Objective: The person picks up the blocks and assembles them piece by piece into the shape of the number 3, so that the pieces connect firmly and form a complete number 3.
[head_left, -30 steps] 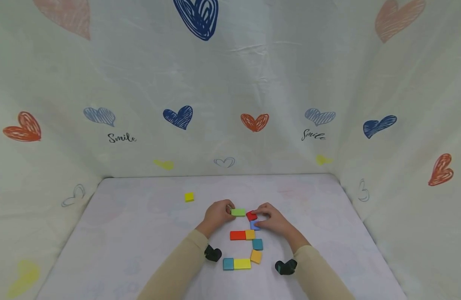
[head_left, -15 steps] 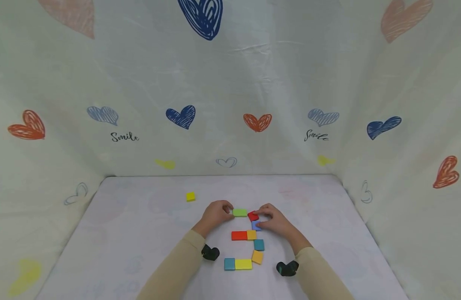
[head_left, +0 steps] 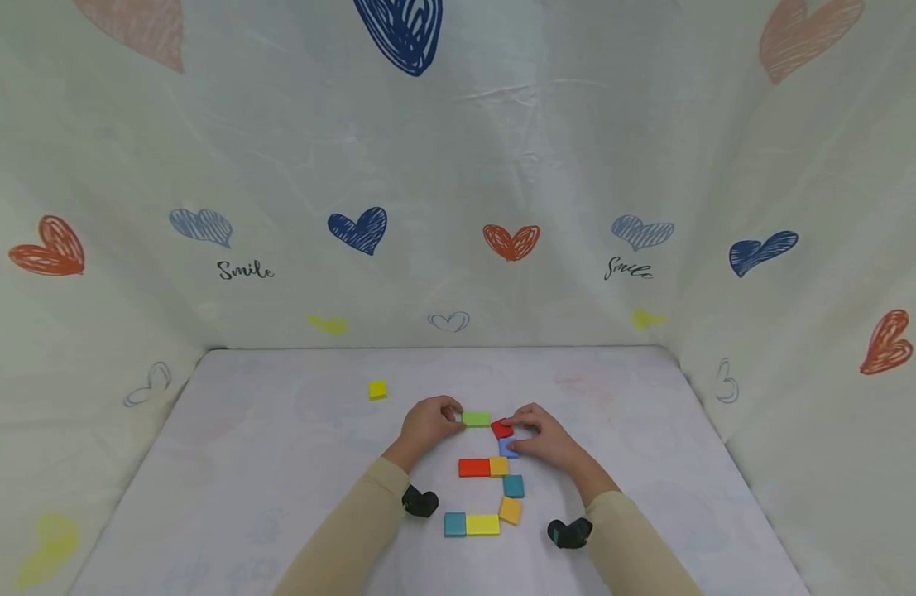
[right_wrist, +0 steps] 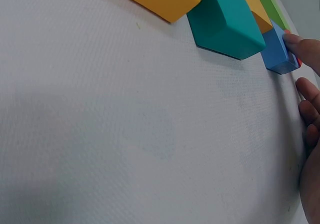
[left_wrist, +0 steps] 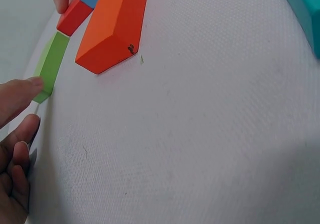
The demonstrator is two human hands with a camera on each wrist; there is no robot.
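Note:
My left hand (head_left: 429,424) pinches the left end of a long light-green block (head_left: 476,420); in the left wrist view the thumb lies on its end. The green block's other end comes close to a small red block (left_wrist: 75,15). The right hand (head_left: 547,437) has its index finger on that red block and its thumb on the blue block (right_wrist: 278,49) below, spanning the two. A small orange-yellow block (head_left: 498,467) adjoins a long red block (head_left: 474,468). Below come a teal block (head_left: 513,486) and an orange block (head_left: 510,511).
At the bottom of the block line lie a long yellow block (head_left: 483,525) and a teal square block (head_left: 454,525). A yellow block (head_left: 378,390) sits apart at the back left. White cloth covers the table (head_left: 279,463), and a heart-patterned curtain (head_left: 443,149) rises behind.
The left hand and the green block have shifted very slightly away from me. The right hand keeps its place on the red and blue blocks.

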